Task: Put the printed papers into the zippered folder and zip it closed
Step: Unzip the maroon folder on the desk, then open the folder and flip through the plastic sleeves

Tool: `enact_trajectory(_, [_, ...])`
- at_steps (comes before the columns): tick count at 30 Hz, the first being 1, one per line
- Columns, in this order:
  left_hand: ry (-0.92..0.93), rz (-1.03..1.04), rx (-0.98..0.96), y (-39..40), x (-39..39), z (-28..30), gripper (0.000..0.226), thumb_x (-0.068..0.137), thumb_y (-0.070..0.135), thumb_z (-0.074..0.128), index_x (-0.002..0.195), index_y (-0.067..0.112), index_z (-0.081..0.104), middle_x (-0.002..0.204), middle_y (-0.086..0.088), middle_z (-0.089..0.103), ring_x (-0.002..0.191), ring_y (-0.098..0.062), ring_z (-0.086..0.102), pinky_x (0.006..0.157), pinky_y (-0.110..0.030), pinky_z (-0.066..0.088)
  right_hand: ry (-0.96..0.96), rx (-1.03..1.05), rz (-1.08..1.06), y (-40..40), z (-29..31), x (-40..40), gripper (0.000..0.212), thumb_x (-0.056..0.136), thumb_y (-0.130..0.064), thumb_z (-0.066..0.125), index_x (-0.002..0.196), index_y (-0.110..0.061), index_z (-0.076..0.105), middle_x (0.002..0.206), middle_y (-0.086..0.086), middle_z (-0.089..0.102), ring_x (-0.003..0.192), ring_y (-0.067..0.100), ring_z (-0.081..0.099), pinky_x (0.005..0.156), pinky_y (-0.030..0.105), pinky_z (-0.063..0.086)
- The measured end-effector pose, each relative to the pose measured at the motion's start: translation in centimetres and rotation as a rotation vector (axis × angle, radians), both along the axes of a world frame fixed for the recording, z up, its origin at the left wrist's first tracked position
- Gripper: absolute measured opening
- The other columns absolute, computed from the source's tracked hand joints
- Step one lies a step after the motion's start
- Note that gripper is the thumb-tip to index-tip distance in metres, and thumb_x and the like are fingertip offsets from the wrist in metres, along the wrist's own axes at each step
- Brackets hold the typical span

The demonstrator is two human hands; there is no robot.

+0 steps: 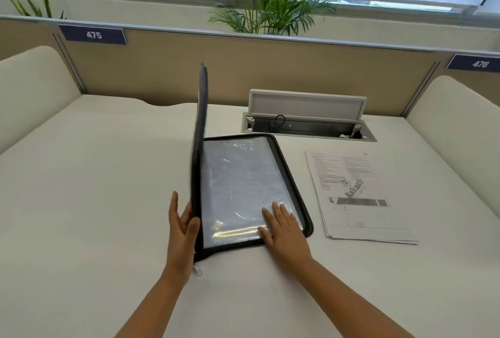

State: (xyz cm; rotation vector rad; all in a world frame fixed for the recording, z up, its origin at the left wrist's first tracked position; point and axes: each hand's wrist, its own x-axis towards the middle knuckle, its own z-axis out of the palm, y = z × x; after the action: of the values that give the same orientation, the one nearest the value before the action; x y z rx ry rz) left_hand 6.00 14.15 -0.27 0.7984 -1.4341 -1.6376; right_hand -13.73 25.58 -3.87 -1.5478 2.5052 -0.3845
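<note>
A black zippered folder (pixel 286 172) lies unzipped in the middle of the desk, its clear plastic sleeves facing up. Its front cover (pixel 201 126) stands nearly upright along the left side. My left hand (pixel 180 226) grips the near edge of that raised cover, thumb on the inside. Lying flat with fingers spread, my right hand (pixel 281 226) presses on the lower right corner of the sleeves. The printed papers (pixel 357 197) lie in a stack on the desk to the right of the folder, apart from both hands. A white zip pull (pixel 197 270) hangs at the folder's near left corner.
The white desk (pixel 94 188) has padded side walls left and right and a tan partition at the back. An open cable hatch (pixel 308 121) with a raised lid sits behind the folder and papers. Palm plants stand beyond the partition.
</note>
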Motion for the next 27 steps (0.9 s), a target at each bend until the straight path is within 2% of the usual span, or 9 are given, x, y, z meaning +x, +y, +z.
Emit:
enact_trajectory(2, [0.008,0.077,0.015,-0.3,0.5,-0.2,0.096,0.057,0.081,0.056,0.139,0.043,0.024,0.124,0.031,0.054,0.118,0.001,0.051,0.095,-0.033,0.041,0.003,-0.001,-0.012,0.1,-0.1,0.2,0.054,0.098,-0.045,0.025,0.147,-0.028,0.01,0.158,0.002,-0.001,0.145,0.017,-0.007,0.114,0.028,-0.009])
enact_trajectory(6, [0.007,0.161,0.101,-0.4,1.6,-0.4,0.076,0.076,0.073,0.037,0.138,0.029,0.032,0.14,0.001,0.046,0.129,-0.019,0.045,0.104,-0.035,0.038,0.014,-0.017,-0.043,0.5,-0.2,0.8,0.053,0.098,-0.043,0.023,0.147,-0.028,0.006,0.158,0.001,-0.004,0.144,0.016,-0.01,0.114,0.028,-0.009])
enact_trajectory(10, [-0.036,0.282,0.29,-1.0,2.2,-0.4,0.079,0.08,0.067,0.028,0.136,0.012,0.039,0.133,-0.01,0.051,0.122,-0.029,0.05,0.097,-0.035,0.042,0.022,-0.02,-0.068,1.0,-0.2,1.2,0.053,0.099,-0.042,0.022,0.147,-0.029,0.003,0.158,0.0,-0.005,0.144,0.015,-0.01,0.115,0.028,-0.01])
enact_trajectory(12, [-0.046,0.363,0.374,-1.4,2.4,0.0,0.062,0.091,0.056,0.028,0.128,0.009,0.043,0.119,-0.014,0.056,0.109,-0.034,0.057,0.087,-0.038,0.049,0.032,-0.035,-0.084,1.4,-0.2,1.5,0.053,0.099,-0.042,0.021,0.146,-0.029,0.002,0.157,-0.001,-0.005,0.144,0.014,-0.01,0.114,0.028,-0.009])
enact_trajectory(14, [-0.102,0.395,0.424,-1.8,2.9,0.2,0.051,0.094,0.05,0.028,0.122,0.011,0.046,0.106,-0.015,0.059,0.087,-0.032,0.063,0.065,-0.034,0.058,0.053,-0.045,-0.097,2.0,-0.4,1.7,0.053,0.099,-0.042,0.021,0.146,-0.029,0.001,0.157,-0.001,-0.004,0.144,0.014,-0.01,0.114,0.027,-0.01])
enact_trajectory(17, [-0.273,0.298,0.498,-1.9,4.5,-0.7,0.055,0.094,0.053,0.025,0.11,0.006,0.05,0.095,-0.021,0.066,0.07,-0.031,0.067,0.045,-0.031,0.058,0.064,-0.067,-0.105,3.2,-0.5,1.5,0.053,0.098,-0.042,0.023,0.146,-0.03,0.003,0.157,-0.003,-0.003,0.143,0.012,-0.011,0.11,0.019,-0.02])
enact_trajectory(20, [-0.502,0.151,0.511,-2.0,6.1,-1.1,0.068,0.094,0.054,0.023,0.092,-0.002,0.061,0.066,-0.018,0.072,0.054,-0.027,0.069,0.045,-0.03,0.053,0.061,-0.071,-0.094,4.2,-0.3,0.8,0.053,0.098,-0.043,0.024,0.145,-0.032,0.003,0.157,-0.005,-0.003,0.139,0.007,-0.016,0.104,0.015,-0.025])
enact_trajectory(24, [-0.789,0.063,0.483,-2.9,7.1,-0.3,0.072,0.093,0.054,0.027,0.064,-0.004,0.059,0.044,-0.016,0.062,0.036,-0.026,0.059,0.044,-0.022,0.044,0.024,-0.06,-0.088,4.4,0.0,0.7,0.053,0.098,-0.043,0.024,0.146,-0.032,0.004,0.157,-0.005,-0.004,0.141,0.008,-0.014,0.111,0.021,-0.015])
enact_trajectory(27, [-1.088,0.001,0.287,-3.8,6.9,0.8,0.068,0.093,0.051,0.033,0.055,0.001,0.055,0.036,-0.01,0.057,0.031,-0.022,0.053,0.046,-0.022,0.043,0.012,-0.038,-0.108,4.3,0.4,1.0,0.052,0.099,-0.042,0.022,0.146,-0.031,0.002,0.157,-0.002,-0.009,0.142,0.012,-0.015,0.113,0.026,-0.013])
